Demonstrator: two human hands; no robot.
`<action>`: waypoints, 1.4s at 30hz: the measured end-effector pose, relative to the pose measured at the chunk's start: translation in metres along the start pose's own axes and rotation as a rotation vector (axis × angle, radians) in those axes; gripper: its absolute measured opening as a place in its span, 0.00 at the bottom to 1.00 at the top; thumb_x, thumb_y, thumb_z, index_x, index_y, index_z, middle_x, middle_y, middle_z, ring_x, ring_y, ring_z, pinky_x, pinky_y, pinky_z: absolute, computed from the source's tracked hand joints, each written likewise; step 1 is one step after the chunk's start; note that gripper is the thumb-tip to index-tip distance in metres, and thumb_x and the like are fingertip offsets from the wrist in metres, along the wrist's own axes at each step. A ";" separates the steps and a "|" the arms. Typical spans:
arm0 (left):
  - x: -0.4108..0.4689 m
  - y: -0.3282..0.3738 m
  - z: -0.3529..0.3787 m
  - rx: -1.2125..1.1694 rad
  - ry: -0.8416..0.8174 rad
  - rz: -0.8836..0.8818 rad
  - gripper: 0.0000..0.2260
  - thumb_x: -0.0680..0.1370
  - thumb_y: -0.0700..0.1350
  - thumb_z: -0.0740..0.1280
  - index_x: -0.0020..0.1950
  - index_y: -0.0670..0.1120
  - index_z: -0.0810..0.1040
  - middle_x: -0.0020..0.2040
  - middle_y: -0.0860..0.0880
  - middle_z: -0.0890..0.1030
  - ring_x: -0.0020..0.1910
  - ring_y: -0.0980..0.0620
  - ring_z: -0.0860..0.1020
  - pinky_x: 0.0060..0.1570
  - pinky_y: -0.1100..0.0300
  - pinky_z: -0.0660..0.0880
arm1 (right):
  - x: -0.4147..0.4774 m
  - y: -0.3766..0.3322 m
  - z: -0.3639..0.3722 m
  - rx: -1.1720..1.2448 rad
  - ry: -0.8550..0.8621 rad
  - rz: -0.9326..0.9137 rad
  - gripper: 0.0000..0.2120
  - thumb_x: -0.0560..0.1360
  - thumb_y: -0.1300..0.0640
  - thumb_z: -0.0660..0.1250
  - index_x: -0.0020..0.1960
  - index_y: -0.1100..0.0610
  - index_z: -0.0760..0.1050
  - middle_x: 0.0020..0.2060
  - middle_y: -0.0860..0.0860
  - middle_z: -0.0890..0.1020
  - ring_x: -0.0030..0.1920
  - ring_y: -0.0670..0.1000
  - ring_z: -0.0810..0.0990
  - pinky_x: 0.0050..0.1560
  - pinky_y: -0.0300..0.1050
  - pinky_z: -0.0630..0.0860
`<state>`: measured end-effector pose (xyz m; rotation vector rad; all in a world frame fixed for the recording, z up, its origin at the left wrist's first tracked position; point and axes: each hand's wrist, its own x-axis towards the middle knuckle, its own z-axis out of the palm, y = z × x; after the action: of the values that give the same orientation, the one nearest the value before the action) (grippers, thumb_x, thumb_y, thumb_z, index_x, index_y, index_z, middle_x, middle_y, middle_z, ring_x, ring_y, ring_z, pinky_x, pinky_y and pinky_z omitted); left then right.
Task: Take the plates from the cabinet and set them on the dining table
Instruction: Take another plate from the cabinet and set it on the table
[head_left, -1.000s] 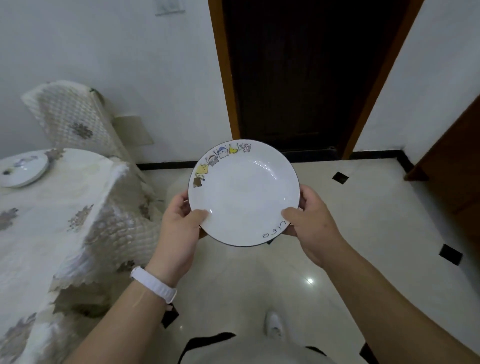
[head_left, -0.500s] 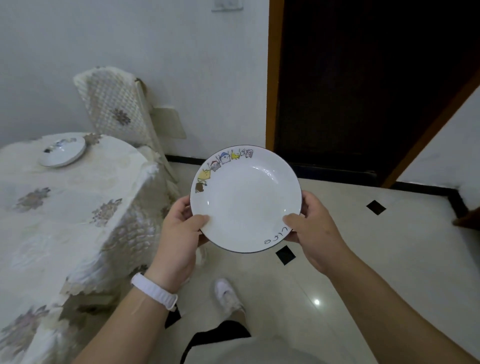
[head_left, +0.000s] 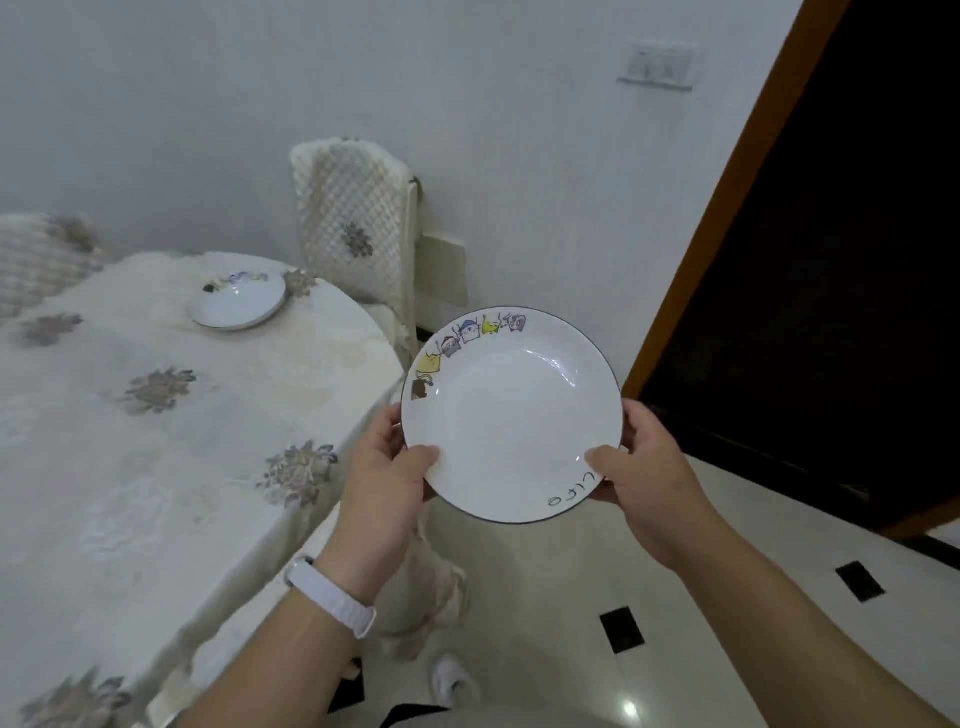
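I hold a white plate (head_left: 511, 415) with a dark rim and small cartoon figures along its upper left edge, level in front of my chest. My left hand (head_left: 382, 491) grips its lower left edge, my right hand (head_left: 644, 483) its lower right edge, thumbs on top. The plate hovers just right of the dining table (head_left: 130, 441), which wears a cream flowered cloth. A second matching plate (head_left: 236, 306) lies flat on the table's far side.
A chair with a quilted cream cover (head_left: 356, 234) stands against the wall behind the table's corner. Another covered chair (head_left: 36, 254) is at far left. A dark doorway with an orange-brown frame (head_left: 810, 260) fills the right. Glossy tiled floor (head_left: 597, 597) lies below.
The view has swung left and closer to the table; the table and its plate now fill more of the left side. Both hands keep the same hold on the plate.
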<state>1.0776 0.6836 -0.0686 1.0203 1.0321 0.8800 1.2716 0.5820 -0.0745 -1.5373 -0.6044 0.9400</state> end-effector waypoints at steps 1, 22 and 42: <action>0.009 0.005 -0.010 0.003 0.021 0.007 0.19 0.75 0.29 0.61 0.56 0.51 0.78 0.52 0.49 0.83 0.47 0.48 0.82 0.35 0.59 0.78 | 0.012 -0.003 0.013 -0.012 -0.025 0.002 0.24 0.75 0.72 0.60 0.56 0.45 0.74 0.53 0.48 0.83 0.50 0.53 0.84 0.42 0.48 0.83; 0.095 0.016 -0.150 -0.124 0.612 -0.010 0.18 0.76 0.29 0.61 0.58 0.49 0.76 0.53 0.47 0.82 0.47 0.50 0.82 0.40 0.52 0.80 | 0.170 -0.008 0.220 -0.180 -0.604 0.078 0.21 0.73 0.70 0.62 0.58 0.48 0.76 0.51 0.49 0.84 0.48 0.53 0.84 0.42 0.52 0.83; 0.179 0.004 -0.166 -0.244 1.253 -0.085 0.21 0.76 0.29 0.60 0.55 0.54 0.78 0.52 0.49 0.83 0.49 0.48 0.82 0.40 0.55 0.80 | 0.314 0.022 0.364 -0.496 -1.206 0.128 0.23 0.74 0.69 0.62 0.58 0.42 0.71 0.55 0.43 0.79 0.51 0.49 0.82 0.45 0.52 0.84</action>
<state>0.9694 0.8904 -0.1397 0.1073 1.8985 1.5731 1.1368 1.0342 -0.1673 -1.2882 -1.6896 1.9154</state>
